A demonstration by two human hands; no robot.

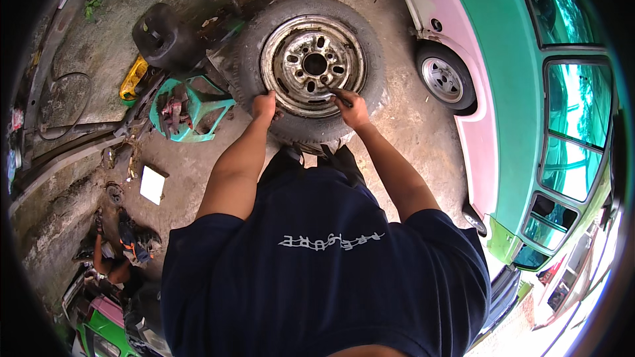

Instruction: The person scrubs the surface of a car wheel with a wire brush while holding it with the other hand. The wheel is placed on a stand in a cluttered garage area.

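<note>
Before me lies a car wheel, a worn black tyre (310, 131) mounted on a rusty, scuffed steel rim (292, 54). My left hand (264, 106) rests on the near left sidewall, thumb pointing up by the rim's edge. Its fingers look curled, and I cannot tell whether they hold anything. At the near right of the rim, my right hand (353, 109) grips a slim dark hand tool (338, 92). The tool's tip points toward the rim's centre disc, close to a bolt hole; whether it touches the metal is unclear.
A green and pink van (511, 84) stands at the right, its front wheel (441, 79) near me. On the left are an upturned green plastic stool (198, 109) holding scraps, a black plastic container (161, 37) and a white panel (153, 185). Another person (116, 270) is at lower left.
</note>
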